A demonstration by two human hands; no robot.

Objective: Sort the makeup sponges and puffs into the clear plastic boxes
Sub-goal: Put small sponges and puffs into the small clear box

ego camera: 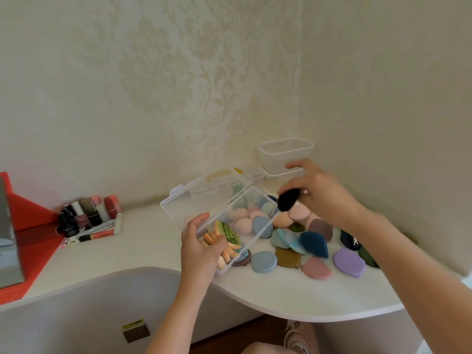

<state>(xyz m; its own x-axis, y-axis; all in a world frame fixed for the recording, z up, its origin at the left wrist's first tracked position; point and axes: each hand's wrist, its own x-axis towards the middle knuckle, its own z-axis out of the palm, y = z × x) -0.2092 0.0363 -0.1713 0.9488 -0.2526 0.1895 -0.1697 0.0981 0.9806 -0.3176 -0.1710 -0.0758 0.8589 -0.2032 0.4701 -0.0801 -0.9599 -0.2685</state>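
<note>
My left hand (pixel 201 245) grips the near end of a clear plastic box (pixel 251 200) whose hinged lid (pixel 201 198) stands open. Inside lie small peach sponges (pixel 224 254), a green labelled pack (pixel 229 233) and pastel egg sponges (pixel 242 224). My right hand (pixel 319 192) pinches a black sponge (pixel 287 200) just above the box's far right edge. Several flat puffs lie loose on the counter to the right: blue (pixel 263 261), olive (pixel 288 256), pink (pixel 318 268), purple (pixel 348 263), dark teal (pixel 314 244).
Two stacked clear tubs (pixel 284 154) stand in the back corner against the wall. A cluster of nail polish bottles (pixel 86 213) sits at the left beside an orange box (pixel 33 233). The white counter (pixel 143 251) curves inward at its front edge.
</note>
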